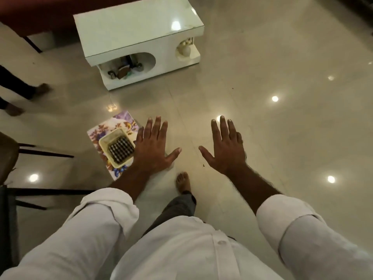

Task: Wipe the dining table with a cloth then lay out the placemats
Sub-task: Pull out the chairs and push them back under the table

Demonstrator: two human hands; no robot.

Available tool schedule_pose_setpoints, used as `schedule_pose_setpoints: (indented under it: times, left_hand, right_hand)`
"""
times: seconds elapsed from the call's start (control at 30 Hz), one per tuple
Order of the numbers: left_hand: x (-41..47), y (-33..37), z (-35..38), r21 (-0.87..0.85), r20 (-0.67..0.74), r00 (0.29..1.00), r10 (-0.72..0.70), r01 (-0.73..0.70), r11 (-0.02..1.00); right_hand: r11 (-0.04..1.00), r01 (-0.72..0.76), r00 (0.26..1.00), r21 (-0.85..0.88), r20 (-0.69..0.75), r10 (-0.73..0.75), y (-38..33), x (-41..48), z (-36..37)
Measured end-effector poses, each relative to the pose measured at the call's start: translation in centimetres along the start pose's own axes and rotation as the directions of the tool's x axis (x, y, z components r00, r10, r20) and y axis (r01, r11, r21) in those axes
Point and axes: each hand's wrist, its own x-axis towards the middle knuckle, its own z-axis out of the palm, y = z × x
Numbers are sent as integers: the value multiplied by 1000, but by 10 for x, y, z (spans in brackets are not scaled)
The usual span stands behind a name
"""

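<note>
Left grip [152, 146] and right grip [224, 148] are both spread flat, fingers straight, palms down, holding nothing. Floral placemat [121, 121] w/ purple & orange flowers on white sits just left of the left grip, which hides its right edge. Cream basket [104, 141] sits on top of it w/ a black-n-white checked cloth [121, 149] inside. Can't tell what the mat rests on tbh. Floor [282, 128] is glossy beige tile w/ light spots reflected. Small white counter [131, 25] w/ glass top is further ahead, w/ misc stuff in its lower cubby. Dark chair legs [46, 154] on the left, plus someone else's bare feet [41, 88].
</note>
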Motion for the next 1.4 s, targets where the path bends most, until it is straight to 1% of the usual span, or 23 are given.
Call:
schedule_pose_setpoints:
  times: [0.07, 0.13, 0.23, 0.3, 0.37, 0.6, 0.8, 0.97, 1.17, 1.27, 1.4]
  left_hand:
    - [35, -7, -6, -6, 9, 999, -39, 39, 999]
    - [61, -15, -8, 5, 15, 999, -44, 44, 999]
    - [101, -31, -12, 1, 59, 996, -72, 72, 997]
    - [118, -40, -14, -10, 47, 994, -103, 103, 995]
    - [138, -50, -13, -29, 25, 989, -145, 145, 989]
    - [201, -63, -19, -58, 50, 940, -339, 341, 938]
    - [244, -65, -24, -103, 65, 850, -523, 527, 843]
    - [262, -71, -31, -123, 104, 736, -669, 677, 725]
    - [280, -118, -32, -171, 135, 611, -780, 790, 589]
    - [286, -151, -35, -205, 148, 559, -816, 825, 527]
    - [282, -186, -36, -228, 95, 506, -857, 850, 476]
  right_hand:
    - [1000, 14, 1000, 6, -1, -14, -1, 43, -11]
    - [1000, 29, 1000, 8, -4, -29, -2, 76, -17]
    - [996, 92, 995, -1, 42, -92, -4, 129, -21]
    - [993, 117, 991, 10, 64, -118, -7, 159, -24]
    - [987, 160, 985, -1, 71, -159, -10, 194, -26]
    - [932, 362, 927, 3, 100, -361, -19, 317, -35]
    - [842, 539, 833, 13, 142, -535, -28, 400, -40]
    - [732, 682, 713, 13, 214, -668, -50, 454, -41]
    - [599, 801, 578, -1, 262, -773, -113, 516, -36]
    - [545, 838, 527, -13, 280, -803, -153, 544, -31]
    - [467, 884, 453, -24, 290, -843, -206, 567, -31]
